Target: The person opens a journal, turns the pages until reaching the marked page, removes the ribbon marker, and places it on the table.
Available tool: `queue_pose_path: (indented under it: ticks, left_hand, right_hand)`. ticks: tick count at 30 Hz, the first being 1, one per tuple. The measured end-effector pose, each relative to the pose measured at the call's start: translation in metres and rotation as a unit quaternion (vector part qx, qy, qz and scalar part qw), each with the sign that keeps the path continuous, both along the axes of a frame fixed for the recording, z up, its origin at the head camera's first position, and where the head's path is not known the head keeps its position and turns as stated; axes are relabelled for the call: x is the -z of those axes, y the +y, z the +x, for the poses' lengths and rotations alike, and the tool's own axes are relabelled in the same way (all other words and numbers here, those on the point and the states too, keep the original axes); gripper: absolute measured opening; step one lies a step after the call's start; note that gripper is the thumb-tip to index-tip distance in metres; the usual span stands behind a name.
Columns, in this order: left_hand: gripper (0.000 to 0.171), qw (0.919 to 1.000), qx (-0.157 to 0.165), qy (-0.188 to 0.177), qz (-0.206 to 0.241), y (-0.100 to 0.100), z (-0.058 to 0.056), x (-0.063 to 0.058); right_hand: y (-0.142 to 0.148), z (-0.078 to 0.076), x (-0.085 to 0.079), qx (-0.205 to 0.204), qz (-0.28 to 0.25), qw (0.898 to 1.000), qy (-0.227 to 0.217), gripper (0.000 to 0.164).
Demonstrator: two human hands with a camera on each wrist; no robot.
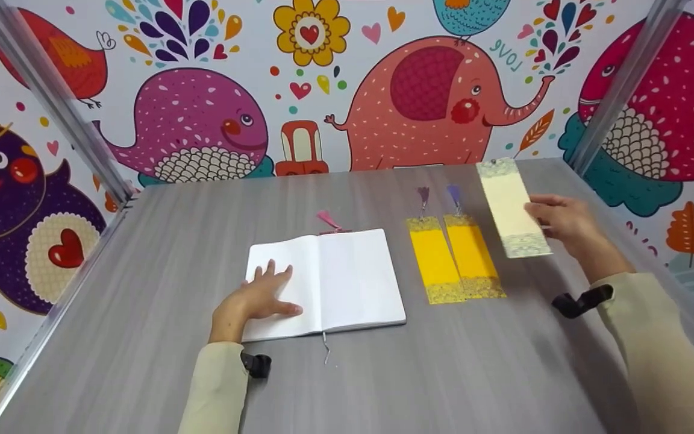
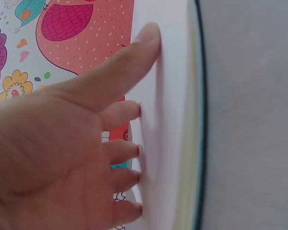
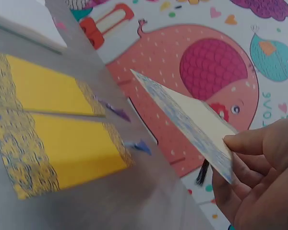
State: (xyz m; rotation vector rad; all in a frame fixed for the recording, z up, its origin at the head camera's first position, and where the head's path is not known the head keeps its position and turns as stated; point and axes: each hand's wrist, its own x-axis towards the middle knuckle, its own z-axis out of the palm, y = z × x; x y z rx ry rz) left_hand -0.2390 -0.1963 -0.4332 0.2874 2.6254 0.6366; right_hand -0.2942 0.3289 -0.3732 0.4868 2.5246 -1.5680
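Head view shows a person in pale sleeves [image 1: 214, 386] at a grey table [image 1: 142, 283], and from where I stand both hands are plain to see. The left hand [image 1: 258, 298] is spread wide on an open notebook [image 1: 362, 283], fingers apart and thumb out, touching the left blank page and gripping nothing. The left wrist view shows the fingertips against the paper.

Over on the right, the right hand [image 1: 570, 224] pinches a cream card [image 1: 511, 205] by its right edge, thumb on the face I can see and fingers behind. The card is held tilted above the far right part of the table, a patterned band at each end; from the right wrist I can make out a dark tassel [image 3: 203, 172] hanging beyond it.

Between the notebook and that card lie two yellow cards [image 1: 434, 256] side by side, slanting, the gap between them wider at the far end. Their far ends carry a purple tassel [image 1: 423, 196] on the left and a blue tassel [image 1: 455, 196] on the right. A pink tassel [image 1: 326, 219] lies just beyond the notebook's far edge, and a thin ribbon [image 1: 326, 349] trails from its near edge.
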Motion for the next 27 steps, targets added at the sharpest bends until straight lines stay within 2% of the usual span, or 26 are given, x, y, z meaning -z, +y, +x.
queue_pose_path:
  ticks: [4, 8, 11, 14, 20, 27]
  left_hand:
    - [0.094, 1.0000, 0.000, 0.001, -0.003, -0.001, 0.001, 0.000]
    - [0.094, 1.0000, 0.000, 0.000, -0.006, 0.000, 0.002, 0.000]
    - [0.093, 1.0000, -0.002, -0.002, -0.003, 0.002, 0.001, 0.000]
    - [0.093, 1.0000, 0.000, -0.003, 0.000, 0.003, 0.000, -0.001]
    - [0.093, 1.0000, 0.003, -0.004, 0.000, 0.004, -0.001, -0.001]
    - [0.093, 1.0000, 0.002, 0.001, -0.002, 0.000, 0.001, -0.001]
  right_hand:
    - [0.004, -0.013, 0.011, 0.032, 0.017, 0.999, -0.016, 0.066]
    - [0.000, -0.026, 0.020, 0.053, 0.009, 0.998, -0.034, 0.062]
    - [-0.003, -0.034, 0.022, 0.052, -0.005, 0.998, -0.032, 0.059]
    - [-0.004, -0.039, 0.022, 0.040, -0.013, 0.999, -0.012, 0.058]
    - [0.000, -0.038, 0.028, 0.015, -0.020, 0.999, 0.021, 0.057]
    - [0.013, -0.021, 0.044, 0.021, -0.024, 0.999, -0.028, 0.057]
